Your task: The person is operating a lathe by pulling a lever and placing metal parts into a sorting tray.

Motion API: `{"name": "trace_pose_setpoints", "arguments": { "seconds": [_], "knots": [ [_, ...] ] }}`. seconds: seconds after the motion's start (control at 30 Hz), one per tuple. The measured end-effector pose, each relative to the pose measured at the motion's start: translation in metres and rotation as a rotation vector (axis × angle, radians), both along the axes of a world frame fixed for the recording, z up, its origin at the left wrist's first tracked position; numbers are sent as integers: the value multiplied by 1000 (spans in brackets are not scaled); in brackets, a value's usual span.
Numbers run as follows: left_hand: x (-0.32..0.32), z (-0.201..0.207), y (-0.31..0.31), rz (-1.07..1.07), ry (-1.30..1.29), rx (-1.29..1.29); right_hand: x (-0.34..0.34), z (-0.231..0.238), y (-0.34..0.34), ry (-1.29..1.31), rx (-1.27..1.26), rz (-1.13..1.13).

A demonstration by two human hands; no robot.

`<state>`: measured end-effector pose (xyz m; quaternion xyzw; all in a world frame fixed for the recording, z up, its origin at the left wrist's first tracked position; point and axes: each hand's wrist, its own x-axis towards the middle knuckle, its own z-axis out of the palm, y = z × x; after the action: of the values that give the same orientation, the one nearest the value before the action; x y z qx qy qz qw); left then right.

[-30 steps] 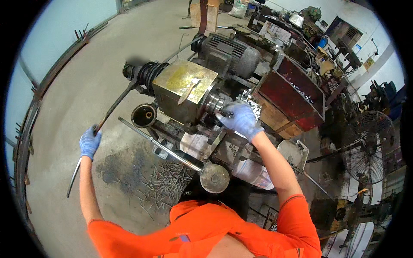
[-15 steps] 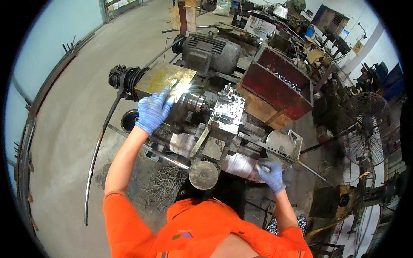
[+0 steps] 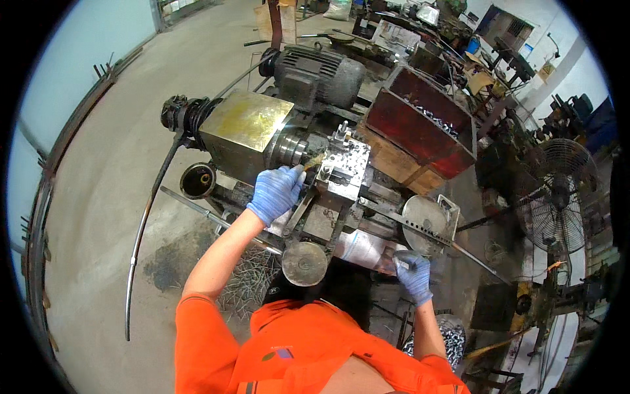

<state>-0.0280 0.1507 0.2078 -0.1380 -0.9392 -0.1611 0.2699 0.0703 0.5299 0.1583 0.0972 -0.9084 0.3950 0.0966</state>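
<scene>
L hand is pinching a small brush, fingers bent & pressed together round the handle, so the grip end is mostly hiding. Only the pale bristle end is clearly showing. Key relation: brush is lying just beyond the fingertips, up & to the person's R, long axis apparently running from the fist twd the gap btwn chuck & tool block. Bristles are sitting right by the block's L edge, chuck just off to their L; can't tell if they're touching metal.

L hand is being the nearer one by far, hanging off the near R corner of the headstock box, w/ its forearm passing above the L side of the machine. R hand is staying well apart, lower R, next to the R edge of a pale sheet & below the round plate. Its fingers are curling, thumb side twd the sheet; can't tell if it's pinching anything, b/c the fingertips are blurring into dark stuff.
</scene>
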Motion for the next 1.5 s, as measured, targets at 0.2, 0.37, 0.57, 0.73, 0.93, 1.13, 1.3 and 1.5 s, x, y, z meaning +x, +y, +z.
{"name": "trace_pose_setpoints", "arguments": {
  "seconds": [0.2,0.37,0.57,0.73,0.93,1.13,1.3,1.5],
  "knots": [
    [14,14,-11,12,-14,-90,5,-4,5,-77,-63,-66],
    [30,58,-38,118,254,-16,5,10,1,-53,-23,-63],
    [7,42,-91,250,92,-27,1,14,2,-68,-5,-50],
    [12,47,-96,138,131,58,0,19,11,-14,11,-76],
    [94,-7,-155,462,172,869,3,23,30,-4,-12,-220],
    [135,-218,-211,721,-446,654,12,5,54,27,136,-340],
    [102,-244,-173,585,-789,10,22,8,54,46,131,-394],
    [54,-279,-233,152,-809,-438,33,-9,79,92,85,-376]
  ]
}}
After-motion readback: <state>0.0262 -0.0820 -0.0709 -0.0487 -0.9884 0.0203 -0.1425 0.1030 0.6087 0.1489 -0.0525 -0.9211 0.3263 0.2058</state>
